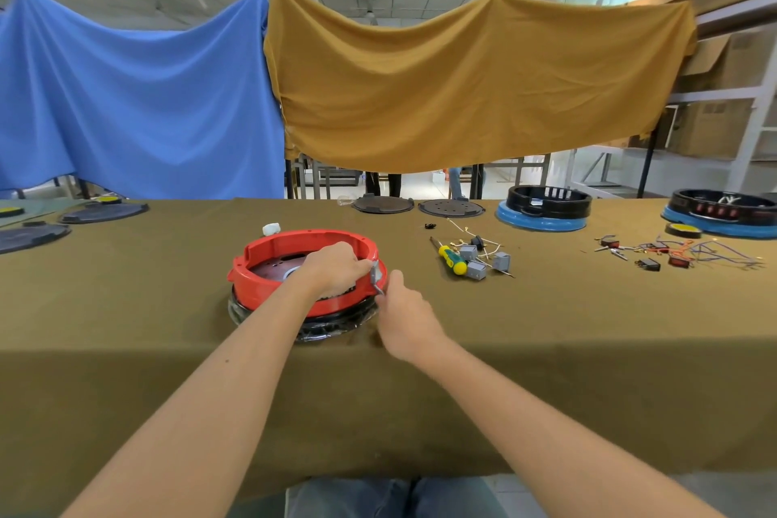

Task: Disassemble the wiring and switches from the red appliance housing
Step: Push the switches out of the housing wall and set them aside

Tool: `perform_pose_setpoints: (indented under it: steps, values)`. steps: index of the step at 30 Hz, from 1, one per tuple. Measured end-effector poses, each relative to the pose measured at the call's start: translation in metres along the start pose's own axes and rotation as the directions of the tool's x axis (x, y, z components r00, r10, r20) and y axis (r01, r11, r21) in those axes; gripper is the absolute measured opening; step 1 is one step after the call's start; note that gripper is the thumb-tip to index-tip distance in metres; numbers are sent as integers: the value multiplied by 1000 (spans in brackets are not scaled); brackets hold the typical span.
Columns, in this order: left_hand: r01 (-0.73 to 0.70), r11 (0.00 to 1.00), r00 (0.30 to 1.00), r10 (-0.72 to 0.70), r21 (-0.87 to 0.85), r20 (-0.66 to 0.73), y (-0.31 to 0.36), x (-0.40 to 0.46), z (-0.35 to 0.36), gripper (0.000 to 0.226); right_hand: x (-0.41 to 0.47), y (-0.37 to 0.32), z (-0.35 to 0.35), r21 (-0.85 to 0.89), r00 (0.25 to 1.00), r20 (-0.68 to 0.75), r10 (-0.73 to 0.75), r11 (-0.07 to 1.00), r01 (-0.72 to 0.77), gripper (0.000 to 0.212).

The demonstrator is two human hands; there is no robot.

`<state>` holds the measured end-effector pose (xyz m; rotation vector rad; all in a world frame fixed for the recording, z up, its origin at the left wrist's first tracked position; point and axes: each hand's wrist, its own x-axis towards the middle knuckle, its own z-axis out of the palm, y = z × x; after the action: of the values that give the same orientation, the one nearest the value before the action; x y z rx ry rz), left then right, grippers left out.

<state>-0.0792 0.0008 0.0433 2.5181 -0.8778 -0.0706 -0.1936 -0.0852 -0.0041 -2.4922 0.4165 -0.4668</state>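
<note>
While the left hand [336,267] pinches a grey switch [375,273] at the red housing's [269,280] right rim, mid-desk [168,370], the right hand [403,311] grips its metal tab from outside; wiggling it out gently seems wise. Three grey switches [483,263] and one screwdriver [450,259] lie right of the housing.

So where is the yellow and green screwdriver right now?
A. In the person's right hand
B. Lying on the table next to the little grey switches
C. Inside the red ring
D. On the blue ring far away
B: the yellow and green screwdriver lies on the table beside the grey switches, right of the red housing, and neither hand holds it.
</note>
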Motion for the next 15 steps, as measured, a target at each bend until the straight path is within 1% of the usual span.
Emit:
perform_pose_setpoints:
  steps: [1, 2, 4, 5, 6, 8, 9, 10, 11, 13, 14, 15]
  values:
    - [0, 1000, 1000, 0, 3, -1, 0, 0, 0, 51, -2, -7, 10, 135, 995, -28, 99, 986, -94, 6]
    - [0, 1000, 1000, 0, 8, -3, 1, -1, 0, 50, -3, -16, 18, 269, 978, -40, 205, 945, -187, 7]
    - [1, 1000, 1000, -1, 14, -5, 0, -1, 0, 49, 0, -35, 31, 508, 920, -20, 392, 796, -329, 18]
    - [-1, 1000, 1000, 1, 15, -8, 0, -1, 0, 48, 2, -44, 36, 627, 884, 9, 467, 686, -369, 22]
    - [-4, 1000, 1000, 4, 14, -10, 0, 0, 0, 47, 5, -51, 40, 729, 849, 46, 526, 563, -388, 24]
    - [-9, 1000, 1000, 9, 2, -8, -1, 0, 0, 47, 12, -62, 45, 857, 789, 109, 604, 346, -383, 18]
    - [-12, 1000, 1000, 12, -6, -8, -1, 0, 0, 47, 16, -66, 48, 894, 768, 128, 627, 263, -364, 12]
    - [-15, 1000, 1000, 15, -13, -8, -2, 0, 0, 47, 18, -69, 50, 916, 754, 136, 643, 208, -343, 11]
    - [-17, 1000, 1000, 17, -18, -8, -2, 0, 0, 46, 21, -70, 52, 925, 745, 130, 654, 191, -330, 14]
    - [-20, 1000, 1000, 20, -22, -5, -3, 0, 0, 43, 23, -70, 54, 918, 743, 97, 662, 229, -324, 19]
    - [-22, 999, 1000, 22, -23, -8, -3, -1, 1, 44, 22, -69, 54, 906, 752, 69, 656, 274, -323, 19]
    - [-25, 999, 1000, 25, -22, -11, -3, -1, 1, 46, 21, -67, 54, 879, 767, 32, 640, 348, -327, 20]
